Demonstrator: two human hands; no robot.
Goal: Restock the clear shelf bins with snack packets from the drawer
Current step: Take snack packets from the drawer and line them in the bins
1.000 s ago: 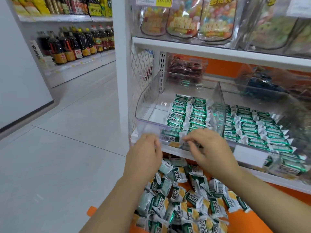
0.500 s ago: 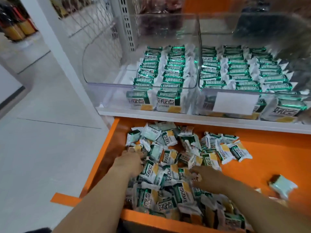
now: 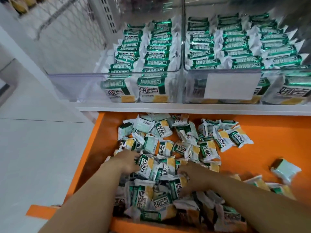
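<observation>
Orange drawer (image 3: 269,132) holds the loose snack packets (image 3: 165,147), heaped near-left. Gathering step: left hand (image 3: 127,161) and right hand (image 3: 193,175) lie in the heap, grip indiscernible. Next: carry a handful up to the left bin (image 3: 67,84).

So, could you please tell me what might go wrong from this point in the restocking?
1. The snack packets are heaped against the front lip of the orange drawer, where the left hand and right hand reach; a scoop could spill some over it.
2. They lie at mixed angles, some face down, so a handful may spoil the neat rows in the left clear bin.
3. The right clear bin looks full; only the left has bare space.
</observation>
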